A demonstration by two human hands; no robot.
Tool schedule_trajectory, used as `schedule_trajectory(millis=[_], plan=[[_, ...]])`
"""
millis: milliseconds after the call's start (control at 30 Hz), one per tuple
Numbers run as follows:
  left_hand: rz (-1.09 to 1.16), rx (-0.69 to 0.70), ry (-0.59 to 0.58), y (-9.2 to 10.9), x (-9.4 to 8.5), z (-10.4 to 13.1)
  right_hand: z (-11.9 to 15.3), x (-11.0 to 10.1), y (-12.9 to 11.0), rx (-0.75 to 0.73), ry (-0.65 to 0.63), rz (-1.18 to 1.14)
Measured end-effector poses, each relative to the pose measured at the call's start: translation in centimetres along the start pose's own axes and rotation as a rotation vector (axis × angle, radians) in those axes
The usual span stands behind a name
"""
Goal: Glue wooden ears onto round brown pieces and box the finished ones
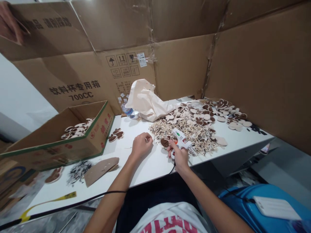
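My right hand [180, 157] grips a white hot glue gun [181, 139] with a green mark, above the front edge of the white table. A brown felt piece [165, 141] shows by its fingers at the nozzle; whether they also hold it is unclear. To the left, my left hand [143, 144] hovers low over the table with thumb and fingers pinched; anything between them is too small to make out. Just beyond both hands spreads a heap of thin cream-coloured strips [194, 129]. Behind it lie many cream and brown felt shapes [206, 115].
An open cardboard box [97, 132] with felt pieces stands left, several brown pieces [116, 134] beside it. A cream cloth bag [145, 103] and plastic bottle [128, 111] sit behind. Tall cardboard walls [179, 68] enclose the table. Another person's hand [11, 24] appears upper left.
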State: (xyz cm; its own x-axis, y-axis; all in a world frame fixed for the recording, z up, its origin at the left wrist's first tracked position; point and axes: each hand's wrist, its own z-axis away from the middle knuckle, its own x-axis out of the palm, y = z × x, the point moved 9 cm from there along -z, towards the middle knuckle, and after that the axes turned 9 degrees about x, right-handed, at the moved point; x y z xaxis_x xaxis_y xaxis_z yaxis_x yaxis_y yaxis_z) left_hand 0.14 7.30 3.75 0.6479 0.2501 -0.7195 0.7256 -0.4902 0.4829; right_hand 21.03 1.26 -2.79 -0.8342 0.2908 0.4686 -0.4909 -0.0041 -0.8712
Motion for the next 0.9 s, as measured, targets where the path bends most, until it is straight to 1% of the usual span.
schedule_trajectory(millis=[100, 167, 300, 467, 600, 667, 733, 767, 833, 900], plan=[[-0.101, 0.060, -0.111, 0.0, 1.0, 0.2, 0.0, -0.1, 0.1, 0.010, 0.005, 0.000], [-0.117, 0.095, -0.149, 0.2, 1.5, 0.3, 0.0, 0.0, 0.2, 0.012, 0.002, -0.008], [-0.133, 0.137, -0.165, 0.3, 1.8, 0.3, 0.0, 0.1, 0.1, 0.001, -0.005, -0.014], [-0.141, 0.147, -0.197, 0.2, 2.2, 0.3, 0.1, 0.2, 0.1, 0.001, -0.003, -0.020], [-0.163, 0.180, -0.171, 0.4, 2.2, 0.3, 0.0, 0.1, 0.1, 0.000, -0.003, -0.024], [-0.136, 0.157, -0.129, 0.3, 1.8, 0.2, 0.0, 0.1, 0.1, 0.000, 0.000, -0.019], [-0.036, 0.080, -0.070, -0.2, 1.3, 0.1, 0.0, 0.0, 0.1, 0.000, 0.004, -0.018], [0.059, 0.025, -0.042, -0.6, 1.2, 0.0, -0.1, -0.1, 0.2, 0.003, 0.005, -0.020], [0.326, -0.089, -0.012, -1.2, 1.3, -0.1, -0.1, -0.1, 0.4, 0.011, 0.003, -0.027], [0.589, -0.169, -0.015, -1.2, 1.8, -0.2, -0.2, -0.1, 0.6, 0.022, 0.003, -0.033]])
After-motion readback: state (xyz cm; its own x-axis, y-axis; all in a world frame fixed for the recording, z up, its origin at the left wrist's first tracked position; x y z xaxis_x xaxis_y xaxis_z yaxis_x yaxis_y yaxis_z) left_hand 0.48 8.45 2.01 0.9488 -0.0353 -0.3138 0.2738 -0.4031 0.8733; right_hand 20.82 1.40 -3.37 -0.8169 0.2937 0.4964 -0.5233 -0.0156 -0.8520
